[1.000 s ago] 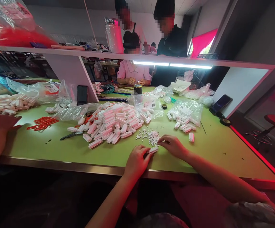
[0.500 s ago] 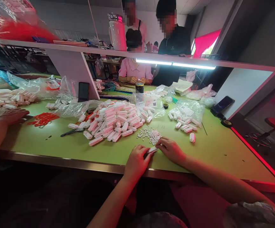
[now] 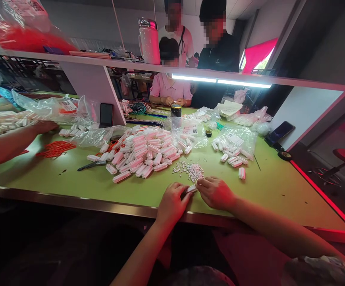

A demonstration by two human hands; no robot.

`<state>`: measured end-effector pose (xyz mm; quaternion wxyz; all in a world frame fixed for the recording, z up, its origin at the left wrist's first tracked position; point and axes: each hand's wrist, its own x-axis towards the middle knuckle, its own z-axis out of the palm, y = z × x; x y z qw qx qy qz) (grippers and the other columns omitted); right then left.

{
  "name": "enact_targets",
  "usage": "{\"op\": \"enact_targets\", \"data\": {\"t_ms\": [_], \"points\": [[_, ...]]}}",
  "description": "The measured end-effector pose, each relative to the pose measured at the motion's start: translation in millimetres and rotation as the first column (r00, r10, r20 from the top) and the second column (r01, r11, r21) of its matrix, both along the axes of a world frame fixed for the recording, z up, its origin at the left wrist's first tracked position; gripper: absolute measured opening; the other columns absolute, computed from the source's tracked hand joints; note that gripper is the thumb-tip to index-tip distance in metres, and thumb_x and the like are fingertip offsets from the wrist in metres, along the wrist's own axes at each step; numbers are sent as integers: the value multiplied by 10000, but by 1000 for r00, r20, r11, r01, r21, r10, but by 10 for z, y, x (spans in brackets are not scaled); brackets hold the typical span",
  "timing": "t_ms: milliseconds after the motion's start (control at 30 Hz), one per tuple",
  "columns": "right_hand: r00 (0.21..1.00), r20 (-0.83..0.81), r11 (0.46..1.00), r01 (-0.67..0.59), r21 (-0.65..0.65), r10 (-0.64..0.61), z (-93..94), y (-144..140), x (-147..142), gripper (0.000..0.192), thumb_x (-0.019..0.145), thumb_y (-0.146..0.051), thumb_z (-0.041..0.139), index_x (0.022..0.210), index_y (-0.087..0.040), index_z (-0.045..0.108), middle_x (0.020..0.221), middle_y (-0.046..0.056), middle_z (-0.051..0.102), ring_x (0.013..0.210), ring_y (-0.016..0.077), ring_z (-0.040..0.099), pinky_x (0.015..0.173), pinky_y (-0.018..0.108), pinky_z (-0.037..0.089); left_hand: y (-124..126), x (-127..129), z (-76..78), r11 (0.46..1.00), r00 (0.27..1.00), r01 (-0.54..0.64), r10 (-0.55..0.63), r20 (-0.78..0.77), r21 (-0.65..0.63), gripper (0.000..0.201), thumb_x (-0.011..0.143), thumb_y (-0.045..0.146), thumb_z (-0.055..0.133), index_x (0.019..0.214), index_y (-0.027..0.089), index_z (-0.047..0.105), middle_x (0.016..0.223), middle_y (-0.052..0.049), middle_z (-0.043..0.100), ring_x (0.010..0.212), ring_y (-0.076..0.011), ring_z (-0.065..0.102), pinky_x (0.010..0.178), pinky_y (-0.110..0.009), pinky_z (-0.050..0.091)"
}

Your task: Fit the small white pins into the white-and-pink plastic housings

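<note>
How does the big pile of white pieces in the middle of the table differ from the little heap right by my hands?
The big pile holds long, capsule-like pieces stacked thickly; the little heap holds tiny bits, scattered thin. The big pile covers far more of the green table and lies farther from the hands; the little heap lies just beyond the right hand. Both are white plastic.

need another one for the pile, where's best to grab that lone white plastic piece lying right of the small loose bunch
Take the lone white piece across its two long sides, coming straight down from above. It lies flat on the green table, apart from the bunch, so fingers fit either side; its short ends give less hold.
</note>
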<state>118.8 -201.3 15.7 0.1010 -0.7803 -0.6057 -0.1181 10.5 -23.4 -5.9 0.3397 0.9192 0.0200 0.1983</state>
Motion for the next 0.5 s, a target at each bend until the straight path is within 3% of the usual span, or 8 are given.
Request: {"op": "enact_targets", "data": {"t_ms": [100, 233, 333, 500], "points": [[987, -159, 994, 43, 97, -27, -18, -10, 52, 202, 954, -183, 513, 1015, -209, 704, 1030, 87, 697, 859, 195, 640, 781, 311, 482, -1, -8, 8, 1000, 1000, -9, 9, -4, -8, 136, 909, 256, 636, 1003, 197, 715, 911, -57, 669, 913, -228, 615, 850, -367, 504], [909, -393, 929, 257, 266, -139, -77, -60, 306, 184, 965, -183, 522, 973, -209, 704, 1014, 64, 700, 909, 188, 662, 805, 298, 500, -10, -14, 22, 999, 1000, -31, 31, -5, -20, 133, 907, 245, 645, 1007, 199, 720, 929, -53, 676, 920, -225, 627, 852, -356, 506], [871, -420, 918, 353, 180, -253, -109, -103, 484, 124, 925, -166, 576, 895, -184, 694, 933, 66, 687, 838, 196, 647, 746, 305, 493, -16, -17, 30, 999, 999, -37, 37, 2, -12, 135, 909, 241, 645, 1009, 192, 722, 928, -54, 676, 914, -224, 629, 853, -355, 506], [865, -415, 933, 347, 89, -282, -102, -86, 496, 119, 941, -175, 564, 925, -189, 681, 961, 54, 668, 866, 178, 629, 781, 281, 469, -13, -16, 7, 999, 999, -33, 34, 14, -7, 140, 907, 239, 649, 1015, 188, 721, 926, -52, 678, 910, -225, 631, 845, -351, 508]]}}
